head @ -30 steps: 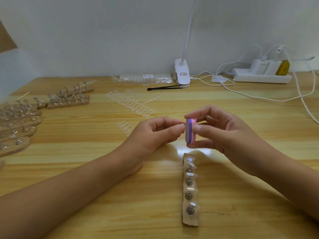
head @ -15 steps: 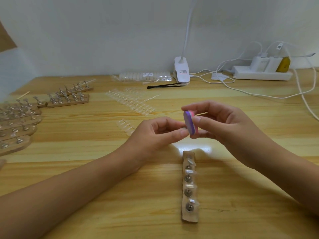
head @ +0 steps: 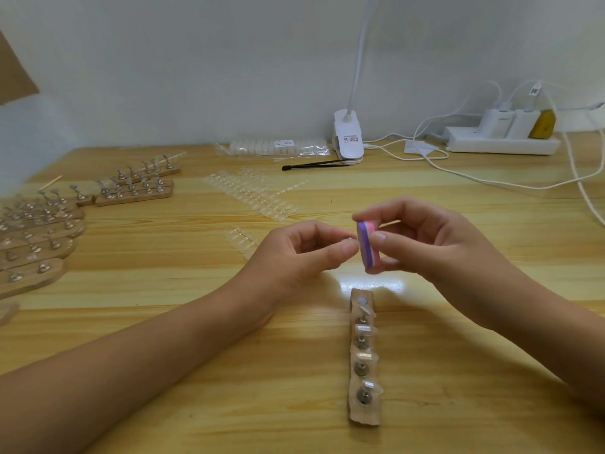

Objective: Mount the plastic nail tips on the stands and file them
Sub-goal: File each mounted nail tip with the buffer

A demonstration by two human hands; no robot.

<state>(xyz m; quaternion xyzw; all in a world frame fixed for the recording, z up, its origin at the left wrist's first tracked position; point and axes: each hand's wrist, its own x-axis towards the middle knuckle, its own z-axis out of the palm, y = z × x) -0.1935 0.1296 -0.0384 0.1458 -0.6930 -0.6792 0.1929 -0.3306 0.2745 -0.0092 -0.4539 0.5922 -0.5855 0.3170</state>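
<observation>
My right hand point(head: 435, 247) grips a small pink and purple file block point(head: 367, 244) between thumb and fingers, held on edge above the table. My left hand point(head: 294, 257) pinches a small clear nail tip point(head: 347, 240) between thumb and forefinger, right against the block's purple face. Below the hands lies a wooden stand strip point(head: 364, 414) pointing towards me. It carries several metal stands with clear nail tips point(head: 366, 329) mounted on them.
Several more wooden strips with metal stands point(head: 134, 191) fill the table's left side. Strips of clear nail tips point(head: 252, 194) lie behind my hands, a bag of tips point(head: 278, 146) at the back. A clip lamp point(head: 347, 136), black tweezers point(head: 314, 165), power strip point(head: 501, 144) and cables sit along the wall.
Both hands have lifted slightly away from me. The file block has tilted, its top leaning left, and still touches the pinched nail tip.
</observation>
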